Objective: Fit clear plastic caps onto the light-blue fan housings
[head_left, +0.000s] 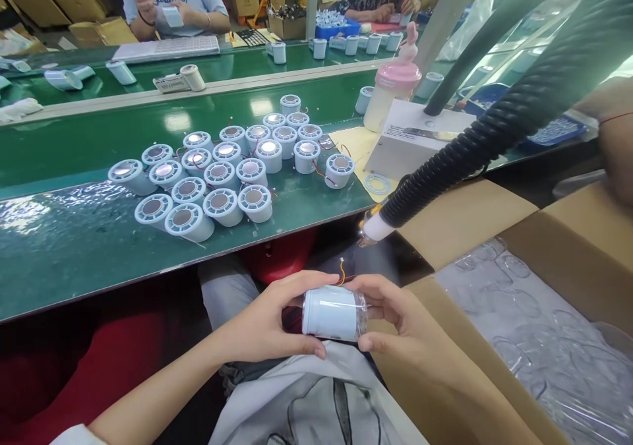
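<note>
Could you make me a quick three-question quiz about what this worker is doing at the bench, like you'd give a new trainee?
1. True or false: the pale blue cylinder is held by both the left hand and the right hand.
2. Where does the group of finished-looking round units stand?
A. In the cardboard box
B. On the green belt
C. On the person's lap
3. Fill in: the cardboard box at the person's right holds clear plastic ____.

Key: 1 true; 2 B, on the green belt; 3 domes, as far as the glare lets one tell.
</note>
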`<act>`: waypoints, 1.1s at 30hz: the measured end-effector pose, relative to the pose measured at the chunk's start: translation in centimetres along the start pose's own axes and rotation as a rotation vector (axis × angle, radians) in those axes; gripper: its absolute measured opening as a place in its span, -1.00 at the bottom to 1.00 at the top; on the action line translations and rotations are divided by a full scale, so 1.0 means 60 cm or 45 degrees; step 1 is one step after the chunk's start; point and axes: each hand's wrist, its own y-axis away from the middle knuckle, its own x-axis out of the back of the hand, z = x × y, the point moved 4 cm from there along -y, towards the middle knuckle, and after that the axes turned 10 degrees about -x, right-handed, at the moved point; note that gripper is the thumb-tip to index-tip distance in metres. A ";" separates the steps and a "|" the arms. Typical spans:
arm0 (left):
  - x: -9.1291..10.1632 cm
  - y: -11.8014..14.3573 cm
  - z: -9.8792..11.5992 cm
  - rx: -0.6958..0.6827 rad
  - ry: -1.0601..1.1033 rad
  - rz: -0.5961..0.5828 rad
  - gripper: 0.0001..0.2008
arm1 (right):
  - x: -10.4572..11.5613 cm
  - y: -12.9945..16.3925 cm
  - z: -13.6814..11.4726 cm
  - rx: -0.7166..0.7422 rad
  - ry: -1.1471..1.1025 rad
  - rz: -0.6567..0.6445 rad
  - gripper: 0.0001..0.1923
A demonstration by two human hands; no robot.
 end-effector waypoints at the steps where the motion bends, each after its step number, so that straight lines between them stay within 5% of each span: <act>1: 0.000 0.000 0.001 -0.010 -0.019 -0.001 -0.25 | -0.001 0.000 0.001 -0.022 -0.029 -0.016 -0.54; 16: 0.003 -0.001 0.007 -0.149 -0.157 -0.030 -0.26 | -0.016 -0.011 0.015 -0.317 -0.373 -0.072 -0.52; 22: 0.001 0.001 0.008 -0.066 -0.017 -0.010 -0.25 | -0.021 -0.010 0.014 -0.353 -0.410 -0.037 -0.56; 28: -0.002 -0.049 -0.049 0.033 0.511 0.121 -0.19 | -0.009 -0.037 0.067 -0.230 -0.725 0.079 -0.51; 33: -0.008 -0.120 -0.100 0.056 0.651 0.219 -0.29 | 0.015 -0.069 0.110 -0.108 -0.848 0.258 -0.49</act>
